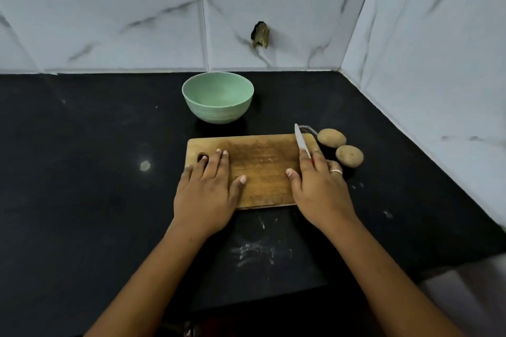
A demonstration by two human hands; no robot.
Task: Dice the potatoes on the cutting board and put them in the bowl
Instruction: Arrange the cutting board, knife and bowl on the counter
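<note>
Two potatoes are lying on the black table (95,145), the farther potato (331,137) and the nearer potato (349,156), just off the right edge of the one cutting board (262,161). One green bowl (217,117) is standing beyond the board's far edge. The left hand (208,194) is resting flat, fingers spread, on the board's left end. The right hand (320,191) is lying flat over the handle of one knife (301,142), thumb apart. Open table is stretching away to the left, while the tiled wall (438,90) is closing in on the right.
</note>
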